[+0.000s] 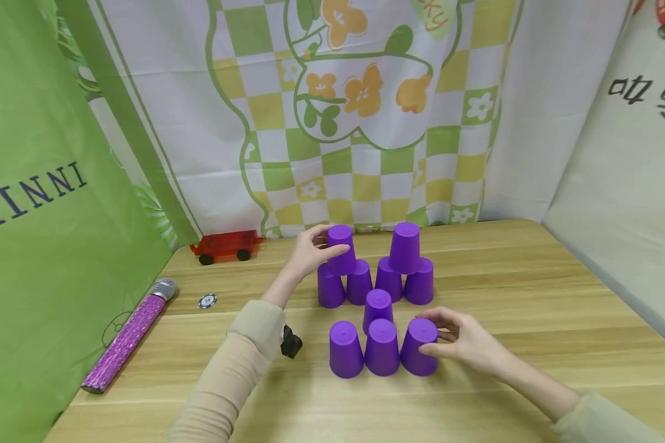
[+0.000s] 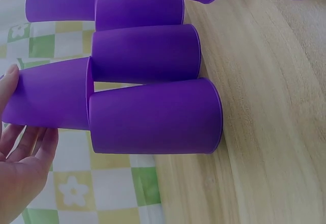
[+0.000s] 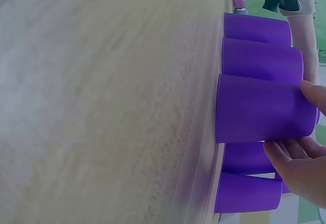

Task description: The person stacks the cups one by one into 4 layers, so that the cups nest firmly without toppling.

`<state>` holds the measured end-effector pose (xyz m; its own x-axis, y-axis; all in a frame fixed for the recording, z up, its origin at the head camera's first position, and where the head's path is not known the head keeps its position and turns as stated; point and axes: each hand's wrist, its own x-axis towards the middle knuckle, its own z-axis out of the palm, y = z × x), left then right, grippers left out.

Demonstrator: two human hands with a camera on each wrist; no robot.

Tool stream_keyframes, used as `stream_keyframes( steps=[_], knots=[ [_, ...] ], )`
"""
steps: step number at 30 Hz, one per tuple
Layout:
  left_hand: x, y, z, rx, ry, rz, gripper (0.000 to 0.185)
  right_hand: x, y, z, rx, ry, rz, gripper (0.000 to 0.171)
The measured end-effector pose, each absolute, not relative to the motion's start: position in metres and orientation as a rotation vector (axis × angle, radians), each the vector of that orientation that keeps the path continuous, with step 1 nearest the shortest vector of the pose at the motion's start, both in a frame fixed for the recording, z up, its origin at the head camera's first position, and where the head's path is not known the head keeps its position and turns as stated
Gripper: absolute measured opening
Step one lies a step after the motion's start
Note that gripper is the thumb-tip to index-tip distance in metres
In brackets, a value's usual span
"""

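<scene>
At the back left, my left hand (image 1: 309, 252) holds an upside-down purple cup (image 1: 340, 251) between thumb and fingers. That cup rests across two base cups, the left base cup (image 1: 330, 287) and the right base cup (image 1: 359, 283). To its right stands a like stack, with a top cup (image 1: 407, 248) over two others. In front is a single cup (image 1: 378, 309), partly hidden by a row of three. My right hand (image 1: 460, 338) grips the row's right-hand cup (image 1: 419, 347), which stands on the table in the right wrist view.
On the wooden table (image 1: 532, 295), a glittery pink microphone (image 1: 130, 335) lies at the left near a poker chip (image 1: 207, 301). A red toy wagon (image 1: 227, 245) stands at the back left. Beside my left sleeve is a small black object (image 1: 291, 343). Patterned cloth (image 1: 366, 154) hangs behind.
</scene>
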<state>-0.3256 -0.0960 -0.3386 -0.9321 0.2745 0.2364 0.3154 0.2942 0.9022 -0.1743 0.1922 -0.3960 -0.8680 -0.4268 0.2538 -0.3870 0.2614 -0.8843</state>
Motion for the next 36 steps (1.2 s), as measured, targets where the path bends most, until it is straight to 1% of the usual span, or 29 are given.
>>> stream_keyframes(
  steps=[17, 27, 31, 36],
  knots=[
    [-0.329, -0.101, -0.347, -0.632, -2.515, -1.754, 0.049, -0.172, 0.194, -0.396, -0.784, 2.5, -1.724, 0.047],
    [-0.329, -0.103, -0.35, -0.658, -2.488, -1.812, 0.053, -0.168, 0.202, -0.389, -0.657, 2.557, -1.721, 0.045],
    [-0.328, -0.109, -0.351, -0.636, -2.433, -1.878, 0.055, -0.166, 0.209, -0.387, -0.646, 2.585, -1.717, 0.043],
    [-0.328, -0.122, -0.352, -0.659, -2.284, -1.922, 0.051, -0.166, 0.221, -0.381, -0.599, 2.639, -1.741, 0.042]
  ],
)
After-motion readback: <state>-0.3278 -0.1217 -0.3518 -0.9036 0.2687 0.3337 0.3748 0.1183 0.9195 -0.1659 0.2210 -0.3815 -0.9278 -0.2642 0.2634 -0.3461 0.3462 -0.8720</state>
